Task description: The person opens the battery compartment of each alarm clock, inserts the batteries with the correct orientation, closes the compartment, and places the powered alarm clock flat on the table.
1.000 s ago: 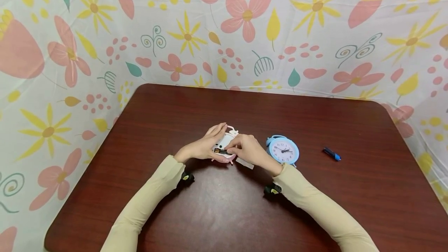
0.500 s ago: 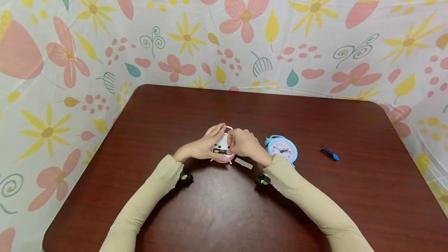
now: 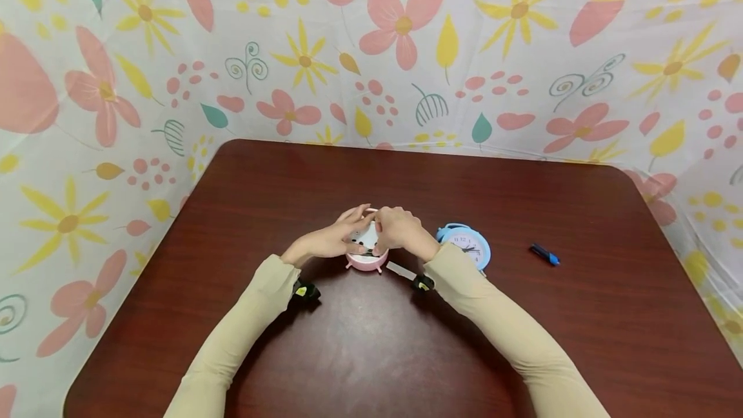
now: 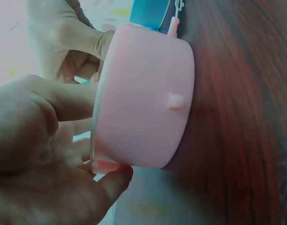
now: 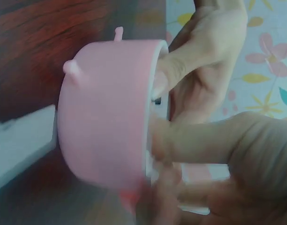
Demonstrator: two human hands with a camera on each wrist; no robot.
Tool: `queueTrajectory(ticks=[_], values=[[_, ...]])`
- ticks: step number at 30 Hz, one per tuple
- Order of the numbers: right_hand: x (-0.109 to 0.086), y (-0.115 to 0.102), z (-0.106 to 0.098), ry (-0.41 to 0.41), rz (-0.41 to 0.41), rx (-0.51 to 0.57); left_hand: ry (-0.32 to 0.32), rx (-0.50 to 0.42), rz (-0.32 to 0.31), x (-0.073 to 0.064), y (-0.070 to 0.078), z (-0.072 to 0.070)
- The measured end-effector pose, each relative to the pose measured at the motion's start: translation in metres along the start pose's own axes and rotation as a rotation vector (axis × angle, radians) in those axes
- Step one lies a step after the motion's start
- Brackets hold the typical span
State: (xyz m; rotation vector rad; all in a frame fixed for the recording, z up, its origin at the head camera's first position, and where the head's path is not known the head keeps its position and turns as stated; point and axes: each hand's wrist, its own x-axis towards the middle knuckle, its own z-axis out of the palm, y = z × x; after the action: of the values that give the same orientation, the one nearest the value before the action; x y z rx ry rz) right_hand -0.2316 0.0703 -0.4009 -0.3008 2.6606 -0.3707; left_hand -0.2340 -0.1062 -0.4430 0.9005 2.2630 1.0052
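Note:
A pink alarm clock (image 3: 367, 264) lies face down on the table, its white back upward and its small feet toward me. My left hand (image 3: 325, 241) holds it from the left, thumb on the back by the battery slot (image 3: 368, 252), a fingertip on the side wall in the left wrist view. From the right, my right hand (image 3: 400, 229) has its thumb on the back at the slot's right end. Its other fingers curl near the top rim, blurred in the right wrist view. Both hands cover most of the slot, so the battery in it is barely visible.
A flat white strip (image 3: 401, 271) lies beside the pink clock, under my right wrist. Close on the right is a light blue alarm clock (image 3: 457, 237), face up, partly behind my sleeve. Farther right lies a slim blue and black object (image 3: 544, 254). Floral cloth (image 3: 278, 69) hangs behind the table.
My right hand has shifted left over the pink clock's back. My left thumb has moved up onto the battery slot, which showed more openly before. The head view has drifted slightly.

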Motion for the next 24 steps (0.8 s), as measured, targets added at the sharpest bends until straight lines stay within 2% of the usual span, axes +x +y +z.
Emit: queueTrajectory(ticks=[5, 10, 15, 19, 21, 24], values=[[-0.001, -0.006, 0.001, -0.007, -0.001, -0.023, 0.032, 0.020, -0.028, 0.001, 0.007, -0.002], [-0.002, -0.002, 0.002, -0.024, -0.008, -0.020, 0.065, 0.035, -0.063, 0.004, 0.008, 0.001], [-0.002, 0.002, 0.003, -0.026, -0.022, 0.005, 0.027, 0.061, -0.021, 0.003, 0.005, 0.000], [-0.002, 0.009, 0.006, 0.017, -0.096, 0.057, -0.008, 0.098, 0.010, 0.000, 0.002, -0.001], [-0.003, 0.013, 0.007, 0.047, -0.142, 0.076, -0.003, 0.123, 0.019, -0.002, 0.002, 0.000], [-0.004, 0.016, 0.008, 0.079, -0.191, 0.100, 0.038, 0.191, 0.036, -0.003, 0.002, 0.003]])
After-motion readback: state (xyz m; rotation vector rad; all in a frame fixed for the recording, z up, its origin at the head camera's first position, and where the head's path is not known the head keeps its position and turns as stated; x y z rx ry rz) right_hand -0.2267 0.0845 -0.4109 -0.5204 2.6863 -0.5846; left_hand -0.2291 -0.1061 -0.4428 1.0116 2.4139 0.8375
